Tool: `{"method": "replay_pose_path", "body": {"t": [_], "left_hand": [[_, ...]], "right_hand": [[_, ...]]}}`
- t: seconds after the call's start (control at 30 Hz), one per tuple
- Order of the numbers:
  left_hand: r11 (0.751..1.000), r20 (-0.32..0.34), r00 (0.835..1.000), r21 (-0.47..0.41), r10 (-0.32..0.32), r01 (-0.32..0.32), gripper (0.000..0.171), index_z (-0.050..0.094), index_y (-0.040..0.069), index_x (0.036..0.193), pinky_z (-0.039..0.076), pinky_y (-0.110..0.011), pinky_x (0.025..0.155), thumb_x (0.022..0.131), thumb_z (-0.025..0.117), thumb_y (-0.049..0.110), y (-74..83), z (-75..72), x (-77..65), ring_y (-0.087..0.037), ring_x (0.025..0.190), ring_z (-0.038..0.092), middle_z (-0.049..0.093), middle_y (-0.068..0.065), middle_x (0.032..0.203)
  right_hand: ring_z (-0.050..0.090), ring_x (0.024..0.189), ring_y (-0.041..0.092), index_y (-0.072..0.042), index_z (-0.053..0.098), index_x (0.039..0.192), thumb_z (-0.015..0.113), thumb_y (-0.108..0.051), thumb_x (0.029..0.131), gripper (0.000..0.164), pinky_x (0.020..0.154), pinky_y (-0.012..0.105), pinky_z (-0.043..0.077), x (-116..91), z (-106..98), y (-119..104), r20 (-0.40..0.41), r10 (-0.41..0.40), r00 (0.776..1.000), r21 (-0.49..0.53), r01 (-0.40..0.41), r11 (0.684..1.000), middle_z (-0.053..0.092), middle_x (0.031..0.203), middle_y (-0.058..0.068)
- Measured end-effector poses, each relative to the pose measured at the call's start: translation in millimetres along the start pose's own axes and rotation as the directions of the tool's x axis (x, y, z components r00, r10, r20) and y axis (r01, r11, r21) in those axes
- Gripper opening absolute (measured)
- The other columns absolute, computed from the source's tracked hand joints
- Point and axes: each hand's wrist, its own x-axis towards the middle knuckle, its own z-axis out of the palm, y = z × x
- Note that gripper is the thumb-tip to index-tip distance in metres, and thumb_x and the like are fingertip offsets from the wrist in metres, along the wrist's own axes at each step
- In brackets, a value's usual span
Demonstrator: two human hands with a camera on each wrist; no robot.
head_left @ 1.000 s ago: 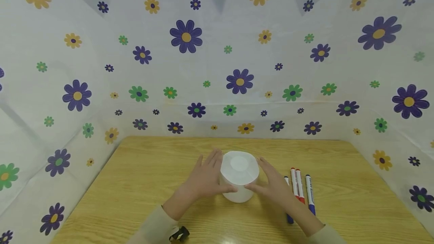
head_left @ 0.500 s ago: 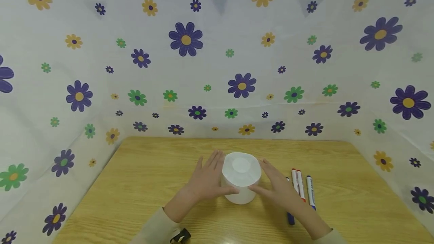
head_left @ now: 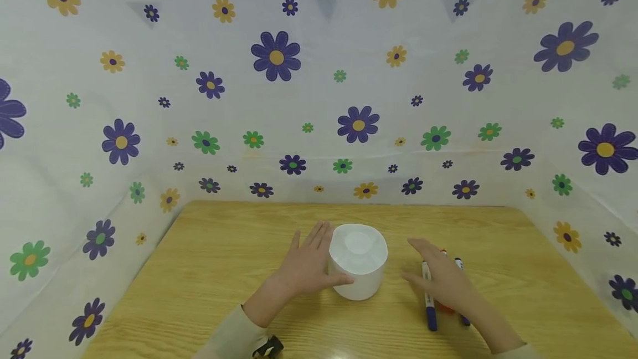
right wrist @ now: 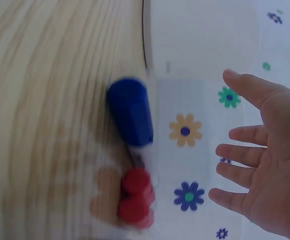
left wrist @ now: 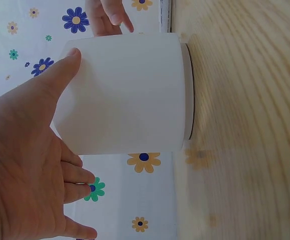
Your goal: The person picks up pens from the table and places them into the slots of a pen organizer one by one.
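Observation:
A white round container (head_left: 358,270) with a recessed top stands upright on the table. On its left side is my left hand (head_left: 309,267), fingers straight and spread, thumb laid along the front wall; the left wrist view shows the thumb tip by the white wall (left wrist: 119,95). My right hand (head_left: 443,278) holds nothing and hovers to the container's right, fingers extended, above several markers. One blue-capped marker (head_left: 430,303) shows beside it; another blue-capped marker (head_left: 459,263) and the red-capped markers are partly hidden beneath the hand. In the right wrist view, red caps (right wrist: 136,182) sit near a blue cap (right wrist: 130,110).
The wooden table (head_left: 239,237) ends at a white flower-printed sheet (head_left: 319,98) that rises behind and on both sides. A small black object (head_left: 269,347) is at the left sleeve, near the front edge of view.
My right hand has left the container's right side and moved right, over the markers. My left hand stays at the container, which stands in about the same place.

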Motion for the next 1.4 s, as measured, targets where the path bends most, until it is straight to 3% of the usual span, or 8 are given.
{"method": "replay_pose_path", "body": {"t": [0.13,0.27,0.4,0.53,0.67,1.0,1.27,1.4], "left_hand": [[1.000,-0.005,1.000,-0.006,-0.003,0.003,0.120,0.010,0.009,0.158,0.015,-0.064,0.118,0.075,0.046,0.087,0.9,0.4,-1.9,-0.023,0.154,0.010,0.011,-0.008,0.165],[1.000,-0.004,1.000,-0.016,-0.004,0.004,0.120,0.008,0.010,0.158,0.014,-0.064,0.119,0.075,0.045,0.088,2.3,0.3,-2.9,-0.023,0.154,0.010,0.010,-0.007,0.165],[1.000,-0.001,1.000,-0.020,-0.005,0.005,0.119,0.007,0.010,0.158,0.014,-0.063,0.119,0.075,0.045,0.087,4.3,-0.2,-4.7,-0.023,0.154,0.010,0.011,-0.008,0.165],[1.000,-0.003,1.000,-0.021,-0.004,0.004,0.119,0.010,0.009,0.158,0.015,-0.063,0.119,0.075,0.046,0.087,4.7,-1.2,-5.0,-0.024,0.154,0.011,0.012,-0.008,0.165],[1.000,-0.001,1.000,-0.024,-0.007,0.007,0.118,0.011,0.009,0.157,0.015,-0.063,0.119,0.075,0.046,0.086,4.7,-1.8,-4.8,-0.024,0.154,0.011,0.012,-0.008,0.165],[1.000,0.004,1.000,-0.013,-0.010,0.010,0.118,0.010,0.009,0.158,0.015,-0.062,0.119,0.076,0.048,0.085,4.1,-2.9,-3.4,-0.023,0.154,0.010,0.012,-0.007,0.165],[1.000,0.005,1.000,-0.017,-0.003,0.003,0.118,0.010,0.008,0.157,0.016,-0.061,0.119,0.076,0.047,0.086,2.4,-1.1,-2.6,-0.022,0.154,0.010,0.011,-0.007,0.165],[1.000,-0.002,1.000,-0.018,-0.002,0.002,0.118,0.011,0.008,0.157,0.017,-0.061,0.119,0.076,0.048,0.085,2.1,-0.4,-2.3,-0.023,0.154,0.011,0.012,-0.008,0.165]], "right_hand": [[0.047,0.127,0.049,0.000,0.047,0.139,0.067,-0.036,0.091,0.062,0.099,0.065,0.043,-2,-6,16,-0.001,0.052,0.999,-0.016,-0.052,0.998,0.050,0.141,0.025],[0.056,0.116,0.046,0.002,0.057,0.125,0.069,-0.028,0.090,0.048,0.093,0.060,0.049,-4,-12,28,-0.068,0.067,0.995,-0.072,-0.072,0.995,0.059,0.127,0.025],[0.063,0.100,0.040,0.003,0.064,0.110,0.072,-0.025,0.087,0.037,0.079,0.053,0.055,-6,-19,39,-0.135,0.054,0.989,-0.176,-0.078,0.981,0.065,0.111,0.022],[0.061,0.081,0.030,0.002,0.063,0.100,0.072,-0.025,0.085,0.032,0.066,0.045,0.055,-6,-25,50,-0.135,0.063,0.989,-0.262,-0.097,0.960,0.064,0.102,0.020],[0.050,0.072,0.024,0.000,0.060,0.093,0.070,-0.027,0.086,0.029,0.059,0.038,0.048,-4,-29,60,-0.079,0.123,0.989,-0.325,-0.143,0.935,0.060,0.094,0.018],[0.045,0.075,0.024,-0.003,0.057,0.081,0.064,-0.036,0.089,0.034,0.060,0.039,0.043,-4,-31,76,0.074,0.252,0.965,-0.372,-0.208,0.904,0.050,0.085,0.012],[0.050,0.081,0.030,0.008,0.064,0.094,0.066,-0.039,0.086,0.047,0.066,0.047,0.051,-2,-37,79,0.256,0.363,0.896,-0.418,-0.236,0.877,0.053,0.089,0.018],[0.050,0.083,0.030,0.010,0.065,0.098,0.065,-0.037,0.087,0.048,0.064,0.046,0.051,-2,-36,80,0.298,0.393,0.870,-0.415,-0.253,0.874,0.053,0.091,0.019]]}}
